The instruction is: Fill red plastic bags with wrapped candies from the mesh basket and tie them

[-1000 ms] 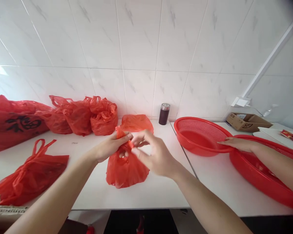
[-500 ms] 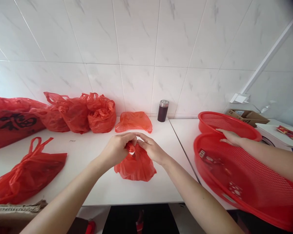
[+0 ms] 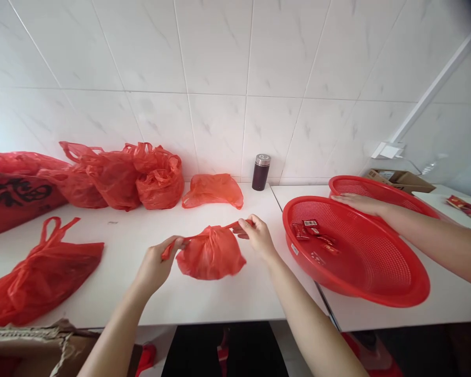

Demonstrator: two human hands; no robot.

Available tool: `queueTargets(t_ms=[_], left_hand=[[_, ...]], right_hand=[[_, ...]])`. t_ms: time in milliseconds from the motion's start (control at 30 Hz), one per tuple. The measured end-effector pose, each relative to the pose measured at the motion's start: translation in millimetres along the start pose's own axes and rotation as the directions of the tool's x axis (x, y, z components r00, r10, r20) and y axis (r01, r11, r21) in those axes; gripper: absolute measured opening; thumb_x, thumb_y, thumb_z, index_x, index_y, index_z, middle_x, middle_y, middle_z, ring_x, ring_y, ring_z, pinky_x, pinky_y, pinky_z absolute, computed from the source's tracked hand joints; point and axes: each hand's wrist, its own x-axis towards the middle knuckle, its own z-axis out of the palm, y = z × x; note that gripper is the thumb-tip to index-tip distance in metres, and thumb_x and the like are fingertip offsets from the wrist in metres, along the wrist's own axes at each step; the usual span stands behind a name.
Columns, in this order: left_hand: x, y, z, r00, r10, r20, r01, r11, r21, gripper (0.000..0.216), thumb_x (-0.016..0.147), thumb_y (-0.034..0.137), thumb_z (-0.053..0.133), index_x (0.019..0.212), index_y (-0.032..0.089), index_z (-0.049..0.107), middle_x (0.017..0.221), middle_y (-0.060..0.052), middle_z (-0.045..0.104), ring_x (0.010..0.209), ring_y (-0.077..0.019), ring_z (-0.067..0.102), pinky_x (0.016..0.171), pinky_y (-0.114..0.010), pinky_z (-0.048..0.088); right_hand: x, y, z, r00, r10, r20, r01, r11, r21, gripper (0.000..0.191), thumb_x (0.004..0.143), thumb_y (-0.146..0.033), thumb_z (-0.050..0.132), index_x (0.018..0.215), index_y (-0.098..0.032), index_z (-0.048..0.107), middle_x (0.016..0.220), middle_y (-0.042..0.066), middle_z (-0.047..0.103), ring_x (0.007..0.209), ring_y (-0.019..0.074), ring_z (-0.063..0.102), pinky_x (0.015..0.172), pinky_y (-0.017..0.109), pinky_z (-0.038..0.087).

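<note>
A filled red plastic bag rests on the white table between my hands, its neck gathered and its two handles pulled out sideways. My left hand is closed around the left handle, and a short end of it sticks out past the fingers. On the other side my right hand pinches the right handle between thumb and fingers. What the bag contains cannot be made out. Just behind it, near the wall, a flat red plastic bag lies by itself.
Several filled red bags line the wall at left; a tied red bag lies nearer. A dark flask stands behind. At right, another person's hand touches a red basket holding small packets. A cardboard box is at lower left.
My hands have moved apart, drawing the bag's handles out to both sides. The front red basket has swung left and levelled on the table, with the other person's hand at its rim.
</note>
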Motion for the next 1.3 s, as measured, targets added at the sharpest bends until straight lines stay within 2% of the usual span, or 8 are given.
queueTargets(t_ms=[167, 300, 400, 533, 667, 733, 967, 1300], left_hand=[[-16.7, -30.6, 34.9, 0.975, -0.123, -0.185, 0.097, 0.985, -0.143, 0.048, 0.094, 0.055, 0.03, 0.098, 0.021, 0.063, 0.101, -0.007, 0.071, 0.094, -0.0214, 0.064, 0.083, -0.029, 0.048], [-8.6, -22.3, 65.8, 0.959, -0.101, -0.264, 0.067, 0.989, -0.134, 0.047, 0.098, 0.049, 0.017, 0.111, 0.023, 0.053, 0.117, -0.008, 0.064, 0.102, -0.0173, 0.061, 0.084, -0.026, 0.046], [3.9, -18.1, 77.0, 0.97, -0.085, -0.228, 0.08, 0.996, -0.031, 0.038, 0.098, 0.047, 0.022, 0.103, 0.026, 0.054, 0.1, -0.005, 0.067, 0.088, -0.0187, 0.062, 0.075, -0.027, 0.044], [18.6, -20.3, 74.4, 0.986, -0.085, -0.143, 0.105, 0.984, 0.143, 0.031, 0.095, 0.044, 0.029, 0.088, 0.026, 0.055, 0.062, 0.0, 0.056, 0.058, -0.0194, 0.053, 0.059, -0.027, 0.033], [25.4, -21.5, 63.5, 0.991, -0.11, -0.082, 0.127, 0.963, 0.239, 0.037, 0.094, 0.049, 0.026, 0.086, 0.029, 0.056, 0.055, 0.0, 0.051, 0.054, -0.0207, 0.051, 0.056, -0.027, 0.029], [27.0, -22.6, 60.1, 0.989, -0.14, -0.051, 0.149, 0.954, 0.26, 0.041, 0.094, 0.052, 0.024, 0.083, 0.029, 0.057, 0.055, -0.001, 0.053, 0.056, -0.0219, 0.053, 0.055, -0.027, 0.031], [38.0, -40.1, 67.3, 0.975, -0.22, 0.04, 0.196, 0.926, 0.322, 0.049, 0.09, 0.057, 0.03, 0.063, 0.026, 0.056, 0.063, -0.003, 0.065, 0.059, -0.0214, 0.059, 0.053, -0.028, 0.037], [37.3, -61.4, 90.4, 0.995, -0.088, -0.041, 0.097, 0.889, 0.447, 0.026, 0.091, 0.029, 0.039, 0.085, 0.025, 0.064, 0.087, -0.007, 0.069, 0.078, -0.0238, 0.062, 0.064, -0.031, 0.036]], right_hand=[[-1.3, 33.0, 7.0, 0.982, -0.055, -0.182, 0.02, 0.982, -0.188, 0.035, 0.085, -0.055, 0.052, 0.076, -0.024, 0.036, 0.073, -0.002, 0.056, 0.076, 0.0183, 0.063, 0.07, 0.032, 0.049], [-16.9, 40.1, 36.4, 0.985, -0.154, -0.082, 0.1, 0.883, -0.458, 0.039, 0.081, -0.056, 0.058, 0.098, -0.025, 0.042, 0.093, 0.002, 0.063, 0.084, 0.0214, 0.064, 0.076, 0.037, 0.048], [-25.3, 49.4, 46.5, 0.977, -0.212, 0.031, 0.187, 0.777, -0.601, 0.052, 0.072, -0.052, 0.07, 0.108, -0.024, 0.045, 0.102, 0.006, 0.063, 0.092, 0.0259, 0.062, 0.083, 0.043, 0.048], [-19.9, 61.2, 31.1, 0.953, -0.27, 0.134, 0.297, 0.756, -0.583, 0.038, 0.077, -0.038, 0.068, 0.106, -0.024, 0.049, 0.107, 0.007, 0.061, 0.1, 0.0236, 0.06, 0.087, 0.039, 0.048], [-5.1, 63.8, 6.5, 0.947, -0.24, 0.212, 0.319, 0.776, -0.544, 0.014, 0.085, -0.031, 0.057, 0.095, -0.023, 0.051, 0.099, 0.004, 0.062, 0.09, 0.019, 0.061, 0.081, 0.032, 0.048], [2.4, 65.7, -2.2, 0.952, -0.214, 0.219, 0.302, 0.771, -0.561, 0.005, 0.087, -0.027, 0.051, 0.09, -0.024, 0.053, 0.094, 0.003, 0.063, 0.085, 0.0177, 0.061, 0.077, 0.03, 0.047], [29.3, 90.1, -16.5, 0.981, -0.116, 0.154, 0.188, 0.749, -0.635, 0.014, 0.079, -0.015, 0.046, 0.083, -0.023, 0.057, 0.074, -0.001, 0.064, 0.067, 0.0159, 0.057, 0.063, 0.026, 0.043], [26.2, 92.6, -12.8, 0.994, -0.088, 0.063, 0.105, 0.653, -0.75, 0.015, 0.084, -0.017, 0.049, 0.094, -0.022, 0.059, 0.098, 0.005, 0.064, 0.094, 0.0208, 0.056, 0.085, 0.033, 0.04]])
